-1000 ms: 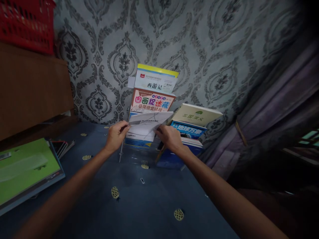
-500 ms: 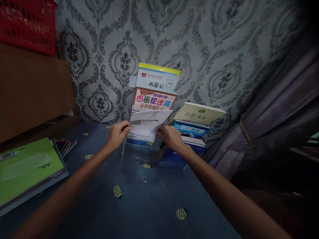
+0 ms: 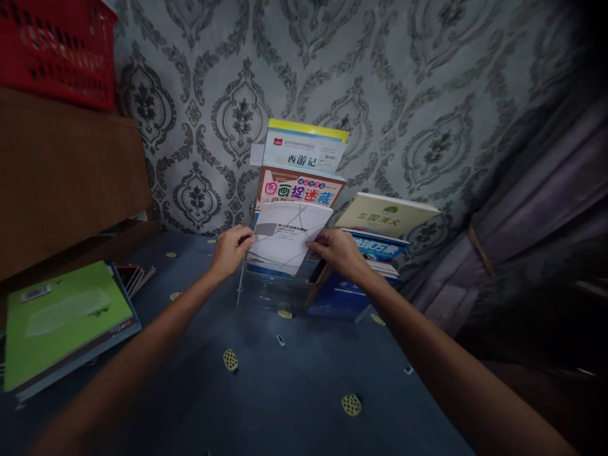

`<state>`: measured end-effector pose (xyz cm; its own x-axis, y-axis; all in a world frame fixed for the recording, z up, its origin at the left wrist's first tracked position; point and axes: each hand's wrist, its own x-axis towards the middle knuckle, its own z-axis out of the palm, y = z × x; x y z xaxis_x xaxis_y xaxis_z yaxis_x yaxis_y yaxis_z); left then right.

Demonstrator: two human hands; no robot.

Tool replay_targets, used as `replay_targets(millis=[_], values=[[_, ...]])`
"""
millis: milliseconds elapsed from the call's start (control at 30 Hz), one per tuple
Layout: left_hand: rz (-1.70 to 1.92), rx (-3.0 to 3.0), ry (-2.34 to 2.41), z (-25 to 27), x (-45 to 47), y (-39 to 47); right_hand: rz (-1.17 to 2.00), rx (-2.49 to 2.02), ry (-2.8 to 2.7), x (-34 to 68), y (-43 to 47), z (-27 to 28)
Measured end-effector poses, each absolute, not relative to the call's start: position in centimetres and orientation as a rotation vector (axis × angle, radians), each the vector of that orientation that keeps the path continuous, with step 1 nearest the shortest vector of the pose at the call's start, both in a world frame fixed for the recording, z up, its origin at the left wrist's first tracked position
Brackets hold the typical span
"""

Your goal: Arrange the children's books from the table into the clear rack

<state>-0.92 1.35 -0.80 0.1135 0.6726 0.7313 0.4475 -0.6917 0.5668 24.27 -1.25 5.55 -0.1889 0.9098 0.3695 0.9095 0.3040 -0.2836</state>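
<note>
Red basket [image 3: 57, 57]: it sits on the wooden cabinet [image 3: 71, 171], well apart from my hands.
Green book [image 3: 66, 323]: lying on top of a pile on the blue tablecloth [image 3: 285, 392].
Left hand [image 3: 230, 251]: my thumb and fingertips pinch the left edge of the white booklet [image 3: 280, 237]; a light, firm pinch should do, as its cover looks thin enough to crease.
White booklet: between my two hands, cover toward me, in front of the brown-topped book [image 3: 304, 180] and the yellow-edged book [image 3: 304, 152]. I can't tell whether its lower edge is inside the clear holder [image 3: 275, 292]. Best to hold both sides level, so no corner snags on the books behind.
Right hand [image 3: 337, 250]: pinching the booklet's right edge, matching the left. My knuckles come close to the books on this side, so I'd mind the wrist.
Cream book [image 3: 384, 215]: behind the dark-blue book [image 3: 351, 297], both to the right of the booklet.
Purple curtain [image 3: 456, 266]: tied back, beyond the books.
</note>
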Motion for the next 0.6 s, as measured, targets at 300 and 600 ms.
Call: replay_targets(millis=[300, 600], values=[[1.594, 2.172, 1.163, -1.5, -0.3, 1.6, 0.090, -1.491, -2.082, 25.2, -1.2, 5.7], [1.378, 2.266, 1.336, -2.5, -1.6, 0.9, -0.212, -1.817, -2.233, 23.6, -1.7, 5.5]])
